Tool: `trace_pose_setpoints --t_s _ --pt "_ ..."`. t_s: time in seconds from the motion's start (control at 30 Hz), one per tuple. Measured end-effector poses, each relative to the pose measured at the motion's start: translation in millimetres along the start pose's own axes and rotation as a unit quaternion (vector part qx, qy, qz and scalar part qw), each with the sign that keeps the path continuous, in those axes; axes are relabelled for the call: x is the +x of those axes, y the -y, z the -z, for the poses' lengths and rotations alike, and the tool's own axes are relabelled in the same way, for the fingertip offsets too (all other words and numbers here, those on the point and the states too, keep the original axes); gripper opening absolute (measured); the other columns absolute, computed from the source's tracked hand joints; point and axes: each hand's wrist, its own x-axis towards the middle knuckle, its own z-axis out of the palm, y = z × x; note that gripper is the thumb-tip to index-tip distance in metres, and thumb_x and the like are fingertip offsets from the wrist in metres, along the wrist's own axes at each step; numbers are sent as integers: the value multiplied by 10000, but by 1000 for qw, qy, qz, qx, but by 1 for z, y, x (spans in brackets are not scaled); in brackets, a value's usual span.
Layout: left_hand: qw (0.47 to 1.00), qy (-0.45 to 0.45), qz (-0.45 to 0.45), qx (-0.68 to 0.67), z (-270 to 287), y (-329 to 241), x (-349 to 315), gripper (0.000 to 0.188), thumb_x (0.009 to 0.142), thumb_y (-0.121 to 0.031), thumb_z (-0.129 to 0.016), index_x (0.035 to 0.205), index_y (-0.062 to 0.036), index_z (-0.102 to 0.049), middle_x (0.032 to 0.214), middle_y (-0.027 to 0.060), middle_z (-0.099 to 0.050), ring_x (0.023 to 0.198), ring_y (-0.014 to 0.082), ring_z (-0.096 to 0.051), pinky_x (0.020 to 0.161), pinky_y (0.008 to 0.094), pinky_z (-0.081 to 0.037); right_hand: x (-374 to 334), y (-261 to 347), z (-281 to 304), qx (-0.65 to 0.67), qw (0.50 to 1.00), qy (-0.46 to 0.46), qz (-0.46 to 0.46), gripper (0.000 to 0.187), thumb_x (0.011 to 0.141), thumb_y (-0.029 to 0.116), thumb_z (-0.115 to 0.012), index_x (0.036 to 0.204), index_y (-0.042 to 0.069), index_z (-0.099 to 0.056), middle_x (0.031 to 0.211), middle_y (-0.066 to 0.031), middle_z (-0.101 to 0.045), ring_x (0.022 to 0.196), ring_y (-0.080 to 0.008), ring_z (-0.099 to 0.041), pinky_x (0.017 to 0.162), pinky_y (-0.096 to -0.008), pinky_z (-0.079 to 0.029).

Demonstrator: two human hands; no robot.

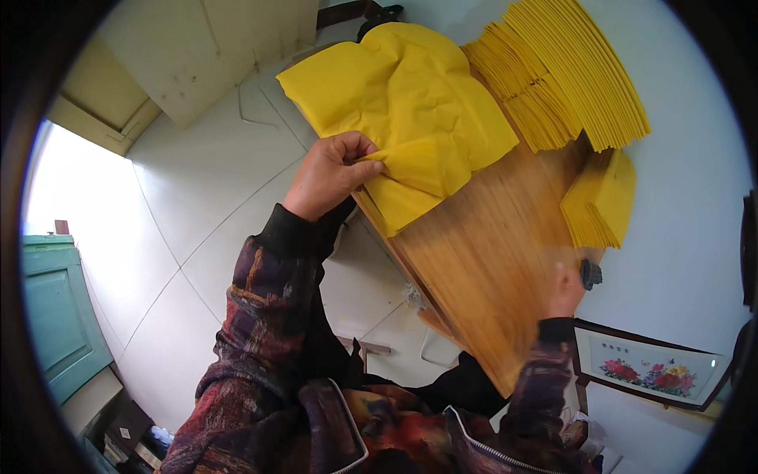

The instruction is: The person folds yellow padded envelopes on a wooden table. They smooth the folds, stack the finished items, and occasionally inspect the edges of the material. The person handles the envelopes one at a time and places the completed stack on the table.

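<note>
My left hand [332, 172] pinches the near edge of a creased, cloth-like yellow sheet [426, 103] between thumb and fingers. The sheet lies over the far left part of a wooden table [489, 237], and one corner hangs past the table's left edge. Over the right side of the table is my right hand [565, 291], blurred by motion, so its fingers do not show clearly. Right beside it, at the table's edge, is a small dark object [591, 274] whose kind I cannot make out.
Folded yellow sheets stand in a tall stack [584, 71], a lower stack [525, 95] and a small pile [600, 201] along the wall. A framed flower picture [651, 367] is at the lower right. Pale tiled floor [197, 205] and a green cabinet door [67, 308] lie left.
</note>
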Motion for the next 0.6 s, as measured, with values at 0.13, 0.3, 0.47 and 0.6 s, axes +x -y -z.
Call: trace_pose_setpoints --t_s 0.13,0.3,0.47,0.6 --pt "1000 6 -2 -6 0 1 1 85 849 -74 -656 873 -16 -599 759 -31 -589 668 46 -520 606 207 -430 -29 165 -45 108 960 62 250 214 743 15 -699 933 50 -609 922 -113 -604 819 -313 -591 723 -389 -485" --pt "1000 13 3 -15 0 3 0 79 861 -86 -654 891 -34 -603 769 -32 -595 658 51 -527 599 200 -433 -15 264 -66 93 902 19 421 368 713 -17 -680 1065 72 -622 1037 -103 -566 928 -283 -550 783 -367 -484" --pt "1000 8 -10 -1 0 5 0 85 865 -91 -655 892 -30 -602 774 -32 -594 671 46 -527 606 199 -435 -4 264 -72 64 883 22 464 310 744 -2 -640 1048 59 -635 1014 -76 -574 920 -265 -548 776 -351 -488" --pt "1000 13 -25 -2 -1 6 0 87 876 -90 -648 898 -20 -601 788 -31 -597 703 45 -539 626 203 -446 -2 261 -73 111 888 35 444 299 716 -51 -685 995 51 -650 975 -84 -602 891 -285 -564 755 -366 -490"
